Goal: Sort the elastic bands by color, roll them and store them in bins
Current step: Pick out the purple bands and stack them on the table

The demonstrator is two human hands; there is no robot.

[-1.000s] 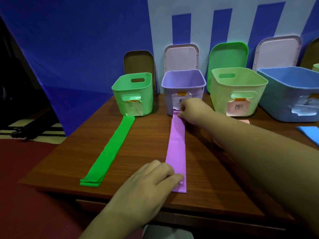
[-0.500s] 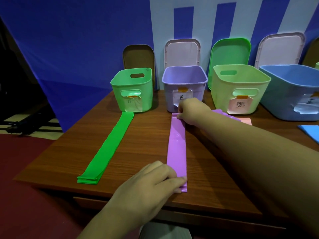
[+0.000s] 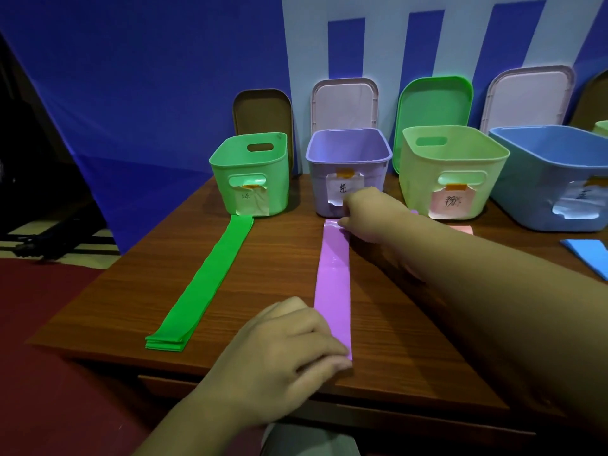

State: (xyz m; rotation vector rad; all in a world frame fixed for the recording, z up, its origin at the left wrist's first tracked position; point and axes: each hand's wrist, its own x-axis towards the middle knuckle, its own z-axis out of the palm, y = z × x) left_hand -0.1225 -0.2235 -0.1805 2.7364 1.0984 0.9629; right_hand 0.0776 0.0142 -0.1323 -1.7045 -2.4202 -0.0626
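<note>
A purple elastic band (image 3: 333,278) lies flat and lengthwise on the wooden table (image 3: 269,258), running from the front edge up to the purple bin (image 3: 348,159). My left hand (image 3: 289,350) presses its near end down with the fingers. My right hand (image 3: 368,212) pinches its far end just in front of the purple bin. A stack of green bands (image 3: 207,284) lies stretched out to the left, its far end touching the green bin (image 3: 250,172).
A light green bin (image 3: 450,166) and a blue bin (image 3: 552,172) stand to the right, all labelled. Lids (image 3: 344,103) lean on the wall behind. A blue band (image 3: 589,255) and a pink band (image 3: 462,229) lie at the right.
Both hands stay on the purple band's ends. The view has shifted slightly; the band lies a little straighter and flatter.
</note>
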